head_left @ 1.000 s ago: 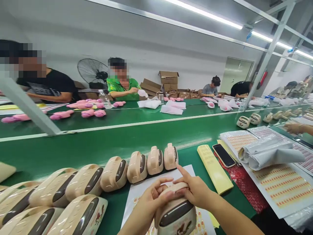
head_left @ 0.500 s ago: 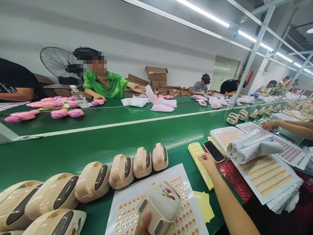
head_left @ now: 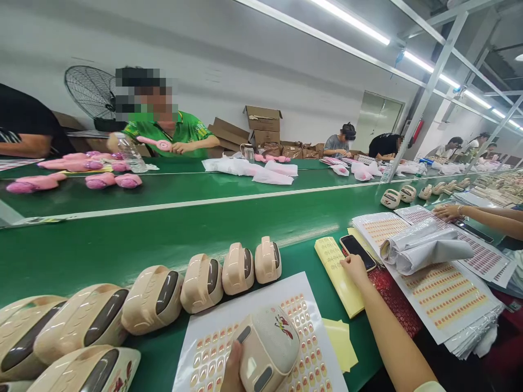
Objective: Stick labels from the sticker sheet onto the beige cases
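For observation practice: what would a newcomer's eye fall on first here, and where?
Probably the glossy beige devices, ranged across the lower left. At bottom centre, the left hand holds a similar device over a sticker sheet. Across the worktop, left of centre, a person in bright green holds a pink item.

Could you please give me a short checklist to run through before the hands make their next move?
1. Left hand on the beige device: ok, the thumb lies along its side; the other fingers are hidden.
2. Device's printed face in view: ok, the red-and-green figure shows.
3. Right hand at the yellow sheet: ok, the fingertips are at its right edge.
4. Label lifted from the yellow sheet: cannot tell, too small to make out.
5. Right hand clear of the phone: cannot tell, they overlap in this view.
6. Sticker sheet uncovered: not ok, the device hides part of it.
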A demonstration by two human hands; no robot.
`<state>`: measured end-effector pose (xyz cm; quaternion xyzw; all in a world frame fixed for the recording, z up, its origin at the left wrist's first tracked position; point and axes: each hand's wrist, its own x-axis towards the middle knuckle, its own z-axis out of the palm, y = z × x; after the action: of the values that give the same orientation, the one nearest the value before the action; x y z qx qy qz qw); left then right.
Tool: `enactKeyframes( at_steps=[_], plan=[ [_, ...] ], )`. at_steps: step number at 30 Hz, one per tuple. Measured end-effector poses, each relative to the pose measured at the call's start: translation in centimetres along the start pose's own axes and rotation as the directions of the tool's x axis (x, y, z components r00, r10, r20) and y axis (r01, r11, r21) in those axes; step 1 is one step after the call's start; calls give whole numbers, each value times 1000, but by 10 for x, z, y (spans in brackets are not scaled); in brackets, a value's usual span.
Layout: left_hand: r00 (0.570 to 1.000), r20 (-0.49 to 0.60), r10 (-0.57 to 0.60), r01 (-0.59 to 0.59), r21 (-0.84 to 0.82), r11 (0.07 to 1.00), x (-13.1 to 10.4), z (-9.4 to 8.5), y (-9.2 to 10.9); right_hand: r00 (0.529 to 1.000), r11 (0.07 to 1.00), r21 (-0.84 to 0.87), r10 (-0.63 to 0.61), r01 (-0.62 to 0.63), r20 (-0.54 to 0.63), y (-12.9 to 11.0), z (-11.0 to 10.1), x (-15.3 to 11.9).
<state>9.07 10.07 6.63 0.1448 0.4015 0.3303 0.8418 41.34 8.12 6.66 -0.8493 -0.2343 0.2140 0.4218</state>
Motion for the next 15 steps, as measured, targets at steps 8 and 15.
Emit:
enactKeyframes(
  at_steps=[8,15],
  plan=[
    [966,-24,258,-251,164,954,-7,37,4,975,923,378,-147,74,167,-33,-7,-53],
    [876,36,481,-455,390,800,6,41,3,842,855,508,-349,106,413,-69,43,-144]
  ],
)
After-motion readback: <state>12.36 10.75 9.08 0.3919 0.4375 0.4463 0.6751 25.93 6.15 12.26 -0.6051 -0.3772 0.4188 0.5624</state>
